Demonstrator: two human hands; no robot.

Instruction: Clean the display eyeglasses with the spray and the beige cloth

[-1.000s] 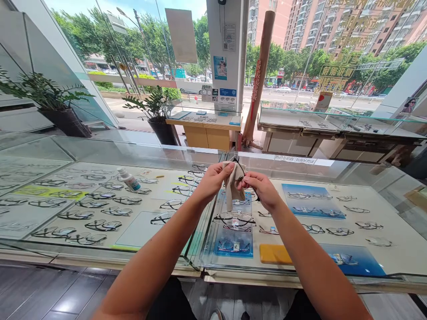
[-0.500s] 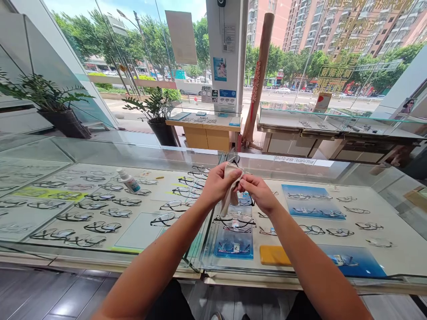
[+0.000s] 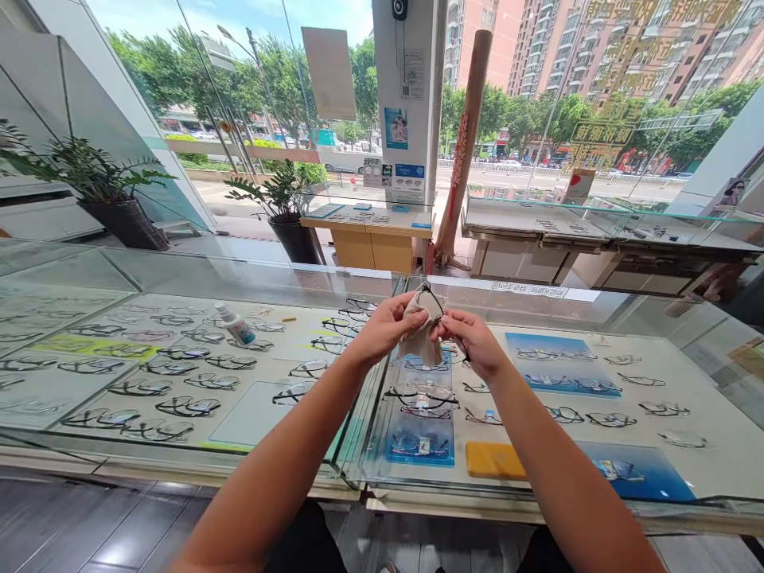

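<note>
Above the glass display case, my left hand is closed on a beige cleaning cloth, its thumb pressing the cloth against a pair of dark-framed eyeglasses. My right hand pinches the same eyeglasses near the hinge, and one dark temple arm hangs below its fingers. Part of the frame shows above the cloth; the rest is covered by cloth and fingers. Several eyeglasses lie inside the case below both hands.
A white spray bottle stands on the left part of the glass case. An orange-yellow case lies at the front right of the display, beside blue trays of eyeglasses. Potted plants and more counters stand beyond.
The eyeglasses have turned, so more of the dark rim shows above the cloth. The cloth is now bunched nearer the lens, and my right hand has shifted slightly right.
</note>
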